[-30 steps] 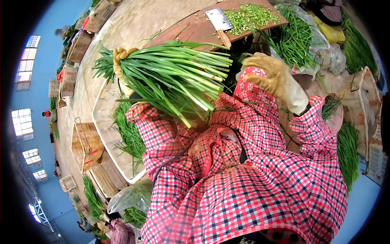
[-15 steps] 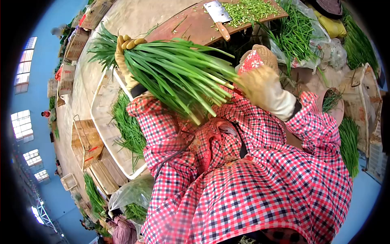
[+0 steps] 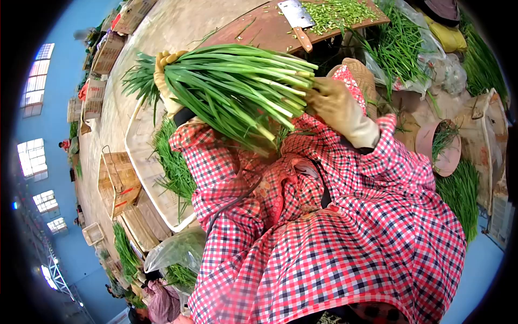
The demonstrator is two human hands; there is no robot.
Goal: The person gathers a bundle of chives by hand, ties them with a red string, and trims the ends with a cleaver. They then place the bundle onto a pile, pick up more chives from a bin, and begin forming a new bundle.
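A thick bunch of long green stalks [image 3: 232,81] lies across the upper middle, with its pale cut ends pointing right. My left hand [image 3: 164,67], in a tan glove, is wrapped round the leafy part at its left. At the cut ends is my right hand [image 3: 334,102], also gloved; its fingers are bent and partly smeared, and what they pinch, if anything, is too small to make out. A cleaver [image 3: 297,21] with a wooden handle rests on the brown board [image 3: 237,35] beside chopped green pieces [image 3: 340,15].
A white crate [image 3: 141,156] with green stalks stands at the left, near a wooden box [image 3: 118,178]. Plastic bags of greens [image 3: 402,51] are at the upper right. A pink container [image 3: 429,141] lies at the right. Another person's head covering [image 3: 162,302] shows at the lower left.
My right hand has moved left, up against the cut ends. The bunch has turned slightly, its cut ends now higher. My left hand keeps its hold, and the view has shifted slightly.
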